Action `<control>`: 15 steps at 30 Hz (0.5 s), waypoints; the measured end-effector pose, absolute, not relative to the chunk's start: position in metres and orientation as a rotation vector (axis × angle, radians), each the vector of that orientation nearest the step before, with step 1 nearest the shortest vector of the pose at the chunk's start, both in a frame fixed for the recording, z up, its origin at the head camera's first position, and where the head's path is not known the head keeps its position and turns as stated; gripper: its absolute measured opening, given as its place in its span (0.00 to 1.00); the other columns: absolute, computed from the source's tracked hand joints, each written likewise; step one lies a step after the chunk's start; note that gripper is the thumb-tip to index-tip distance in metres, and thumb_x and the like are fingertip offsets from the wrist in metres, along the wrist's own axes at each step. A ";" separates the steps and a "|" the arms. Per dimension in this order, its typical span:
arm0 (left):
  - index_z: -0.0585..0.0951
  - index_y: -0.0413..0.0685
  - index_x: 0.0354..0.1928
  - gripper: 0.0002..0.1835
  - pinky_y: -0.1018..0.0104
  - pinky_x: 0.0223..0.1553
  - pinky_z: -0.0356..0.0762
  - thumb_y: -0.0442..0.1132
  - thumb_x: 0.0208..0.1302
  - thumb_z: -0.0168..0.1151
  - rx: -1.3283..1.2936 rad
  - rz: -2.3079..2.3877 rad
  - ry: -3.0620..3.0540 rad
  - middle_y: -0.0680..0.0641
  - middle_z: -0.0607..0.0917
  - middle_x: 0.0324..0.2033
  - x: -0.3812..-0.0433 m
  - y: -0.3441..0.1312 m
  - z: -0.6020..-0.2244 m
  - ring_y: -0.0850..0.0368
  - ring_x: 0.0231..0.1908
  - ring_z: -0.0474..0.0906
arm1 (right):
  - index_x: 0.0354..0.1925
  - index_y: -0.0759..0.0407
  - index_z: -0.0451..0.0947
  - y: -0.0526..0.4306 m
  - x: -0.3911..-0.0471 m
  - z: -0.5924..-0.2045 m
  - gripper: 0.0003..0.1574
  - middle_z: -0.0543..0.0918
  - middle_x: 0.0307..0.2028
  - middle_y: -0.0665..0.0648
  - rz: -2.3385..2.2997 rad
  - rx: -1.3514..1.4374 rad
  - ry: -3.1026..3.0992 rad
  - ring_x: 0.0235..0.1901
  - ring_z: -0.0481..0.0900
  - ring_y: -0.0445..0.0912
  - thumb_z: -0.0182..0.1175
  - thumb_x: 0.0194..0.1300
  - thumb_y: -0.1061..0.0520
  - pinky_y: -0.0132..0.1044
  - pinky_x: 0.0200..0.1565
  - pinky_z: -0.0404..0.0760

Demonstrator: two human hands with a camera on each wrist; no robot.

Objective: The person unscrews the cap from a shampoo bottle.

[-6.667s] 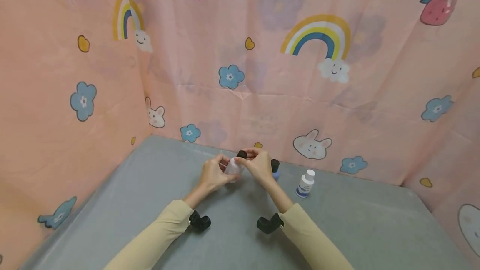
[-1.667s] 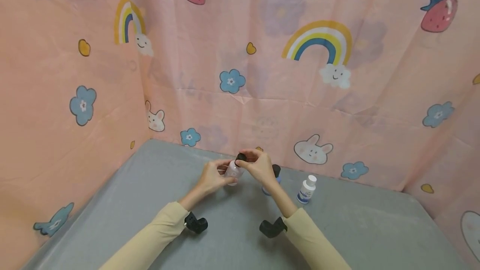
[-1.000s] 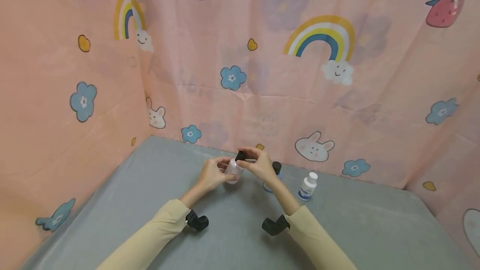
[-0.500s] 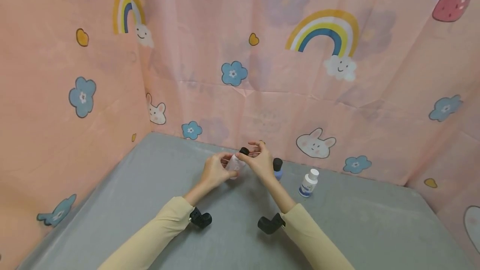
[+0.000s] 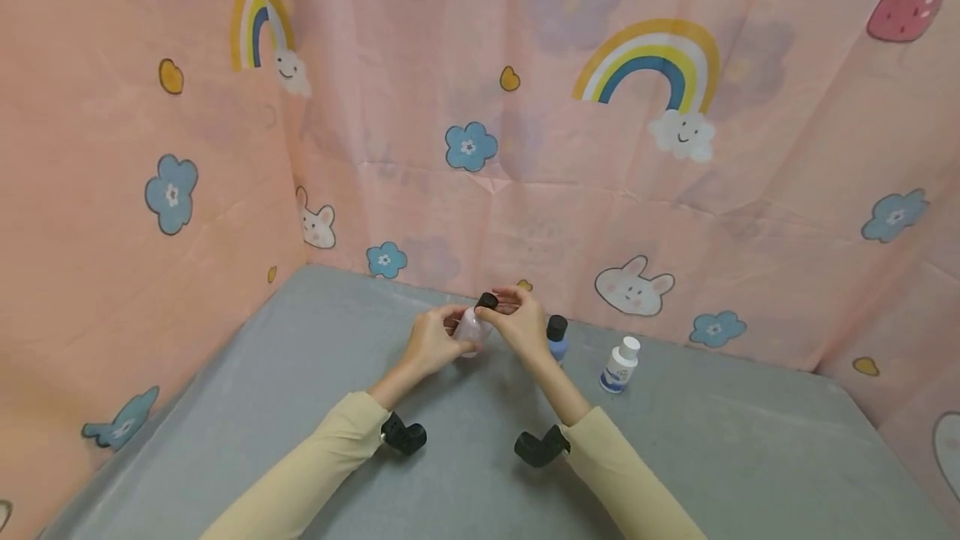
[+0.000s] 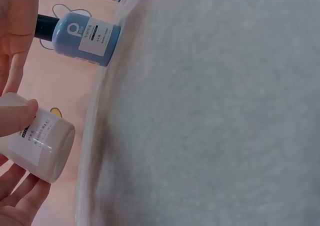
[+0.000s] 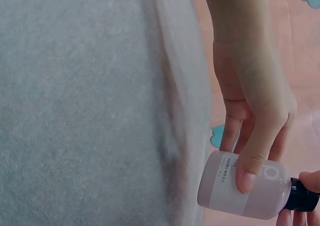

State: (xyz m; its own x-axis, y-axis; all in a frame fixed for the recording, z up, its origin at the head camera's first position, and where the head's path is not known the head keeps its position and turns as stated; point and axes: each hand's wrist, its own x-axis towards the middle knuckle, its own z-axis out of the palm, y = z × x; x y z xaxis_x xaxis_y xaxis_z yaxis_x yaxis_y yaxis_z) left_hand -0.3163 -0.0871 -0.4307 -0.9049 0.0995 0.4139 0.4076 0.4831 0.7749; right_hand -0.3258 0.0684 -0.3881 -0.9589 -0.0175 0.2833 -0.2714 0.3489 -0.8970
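Observation:
A small pale pink bottle (image 5: 470, 333) with a black cap (image 5: 487, 301) is held tilted above the table at the centre of the head view. My left hand (image 5: 433, 342) grips its body, thumb across the printed label, as the right wrist view shows. At the cap is my right hand (image 5: 521, 325), its thumb and fingers pinching the black cap (image 7: 301, 195). In the left wrist view the bottle's base (image 6: 62, 151) points toward the table, and its cap end lies out of frame.
A blue bottle (image 5: 557, 348) with a black cap stands just behind my right wrist. Farther right stands a white bottle (image 5: 619, 369) with a blue-banded label. The grey table (image 5: 720, 440) ends at a pink patterned curtain (image 5: 540, 215).
Both hands stay on the pink bottle throughout. The right-hand fingers shift around the cap, spreading half a second ago and closing in again now; the bottle's tilt varies slightly.

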 end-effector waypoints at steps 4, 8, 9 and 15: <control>0.79 0.38 0.54 0.30 0.59 0.39 0.83 0.37 0.47 0.76 -0.471 -1.406 -2.412 0.39 0.86 0.44 -0.316 -0.085 -0.431 0.48 0.39 0.86 | 0.51 0.65 0.79 0.070 -0.325 -0.385 0.24 0.83 0.47 0.66 1.678 0.286 -2.390 0.46 0.83 0.58 0.69 0.55 0.61 0.46 0.47 0.83; 0.79 0.38 0.54 0.29 0.60 0.39 0.84 0.37 0.48 0.76 -0.490 -1.416 -2.409 0.39 0.86 0.44 -0.314 -0.084 -0.431 0.48 0.39 0.86 | 0.49 0.63 0.81 0.071 -0.322 -0.383 0.22 0.84 0.47 0.65 1.683 0.281 -2.403 0.45 0.84 0.57 0.70 0.55 0.61 0.45 0.46 0.83; 0.79 0.38 0.55 0.29 0.60 0.39 0.84 0.37 0.48 0.76 -0.496 -1.416 -2.410 0.39 0.86 0.44 -0.314 -0.084 -0.431 0.47 0.40 0.86 | 0.49 0.62 0.81 0.072 -0.322 -0.382 0.22 0.84 0.46 0.64 1.688 0.280 -2.406 0.45 0.84 0.57 0.70 0.54 0.61 0.45 0.46 0.83; 0.78 0.38 0.56 0.30 0.59 0.41 0.83 0.37 0.50 0.74 -0.509 -1.419 -2.443 0.39 0.86 0.46 -0.311 -0.083 -0.428 0.47 0.41 0.85 | 0.51 0.63 0.80 0.076 -0.320 -0.381 0.23 0.85 0.45 0.63 1.698 0.324 -2.429 0.46 0.83 0.55 0.68 0.55 0.62 0.43 0.47 0.82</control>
